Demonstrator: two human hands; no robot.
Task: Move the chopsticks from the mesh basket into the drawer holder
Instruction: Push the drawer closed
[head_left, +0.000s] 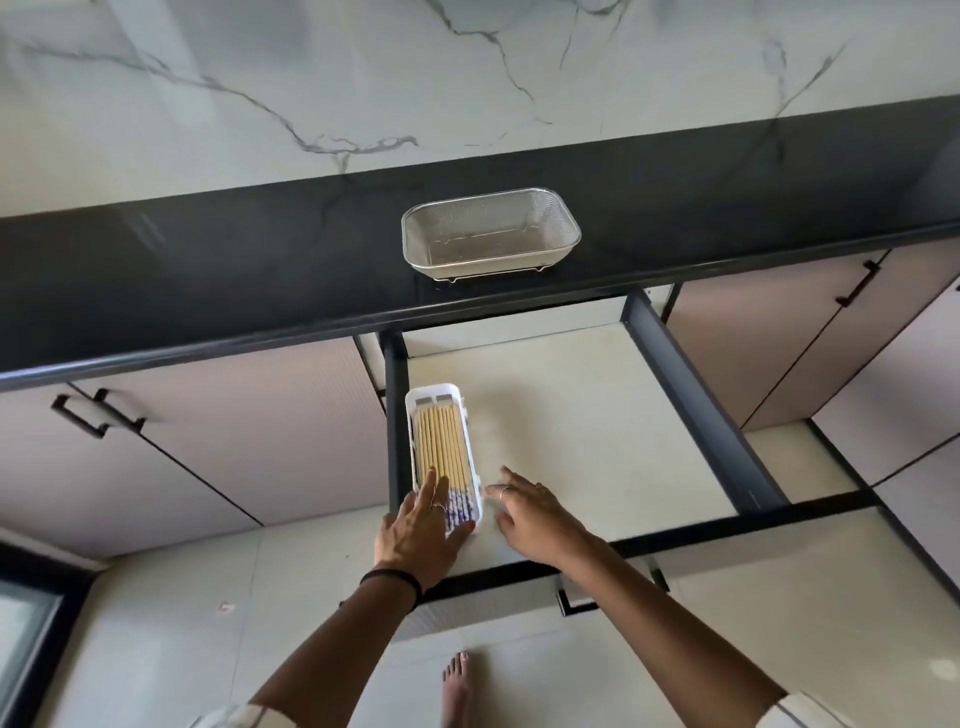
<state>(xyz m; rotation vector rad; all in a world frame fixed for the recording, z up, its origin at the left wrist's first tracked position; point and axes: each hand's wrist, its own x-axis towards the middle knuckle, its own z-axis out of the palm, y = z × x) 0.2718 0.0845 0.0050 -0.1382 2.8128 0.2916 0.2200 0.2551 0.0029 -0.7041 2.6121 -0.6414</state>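
Several wooden chopsticks with blue-patterned ends lie side by side in a white holder at the left side of the open drawer. My left hand rests flat with spread fingers on the near end of the chopsticks and holder. My right hand lies on the drawer floor just right of the holder, fingers apart, holding nothing. The mesh basket stands on the dark countertop above the drawer, and no chopsticks show in it.
Dark drawer side walls frame the pale drawer floor. Cabinet doors with black handles flank the drawer. A bare foot stands on the pale floor below. A marble wall rises behind the counter.
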